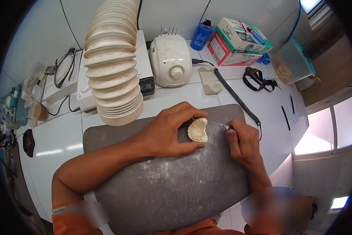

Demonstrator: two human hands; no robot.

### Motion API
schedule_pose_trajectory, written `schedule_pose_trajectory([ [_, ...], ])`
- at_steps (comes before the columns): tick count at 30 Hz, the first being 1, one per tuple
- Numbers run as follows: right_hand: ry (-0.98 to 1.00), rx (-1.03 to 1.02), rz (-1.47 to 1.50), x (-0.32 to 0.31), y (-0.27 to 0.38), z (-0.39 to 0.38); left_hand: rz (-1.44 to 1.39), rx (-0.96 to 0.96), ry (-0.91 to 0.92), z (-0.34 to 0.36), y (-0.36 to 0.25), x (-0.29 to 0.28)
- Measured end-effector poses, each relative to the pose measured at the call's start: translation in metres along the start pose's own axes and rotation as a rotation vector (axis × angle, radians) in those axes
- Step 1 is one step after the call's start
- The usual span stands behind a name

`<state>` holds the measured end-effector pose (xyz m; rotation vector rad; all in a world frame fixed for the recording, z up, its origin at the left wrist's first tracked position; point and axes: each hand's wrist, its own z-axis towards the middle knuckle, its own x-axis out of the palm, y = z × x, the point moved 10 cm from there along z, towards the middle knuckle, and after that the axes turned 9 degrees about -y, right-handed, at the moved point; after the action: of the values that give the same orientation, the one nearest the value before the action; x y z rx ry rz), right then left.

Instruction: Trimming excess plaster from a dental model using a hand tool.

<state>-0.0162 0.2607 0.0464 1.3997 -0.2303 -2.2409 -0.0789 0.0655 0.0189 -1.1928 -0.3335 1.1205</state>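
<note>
A cream-coloured plaster dental model (pixel 198 130), its row of teeth turned to the left, is held over the grey work mat (pixel 176 188). My left hand (pixel 170 131) curves around it, thumb at the near end and fingers at the far end. Just to the right, my right hand (pixel 242 143) is closed around a dental handpiece (pixel 225 127). Its thin tip points left at the model, with a small gap between them. Most of the handpiece is hidden in my fist, and a coiled black cord (pixel 238 96) runs down behind that hand.
A ribbed extraction hose (pixel 114 66) hangs at the upper left. Behind the mat stand a white control unit (pixel 171 60), a beige rest (pixel 210 80), a blue bottle (pixel 202 35) and mask boxes (pixel 238 43). Glasses (pixel 64 67) and a plastic bin (pixel 293 64) flank them.
</note>
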Motion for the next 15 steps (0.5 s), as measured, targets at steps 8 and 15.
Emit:
schedule_pose_trajectory([
  [8,0.118,-0.090,-0.008,0.014,0.014,-0.004,0.065,0.025,0.049,-0.004,-0.004,0.002],
  [15,0.134,-0.070,-0.023,0.014,0.012,-0.005,0.039,0.005,0.068,-0.003,-0.003,0.007],
])
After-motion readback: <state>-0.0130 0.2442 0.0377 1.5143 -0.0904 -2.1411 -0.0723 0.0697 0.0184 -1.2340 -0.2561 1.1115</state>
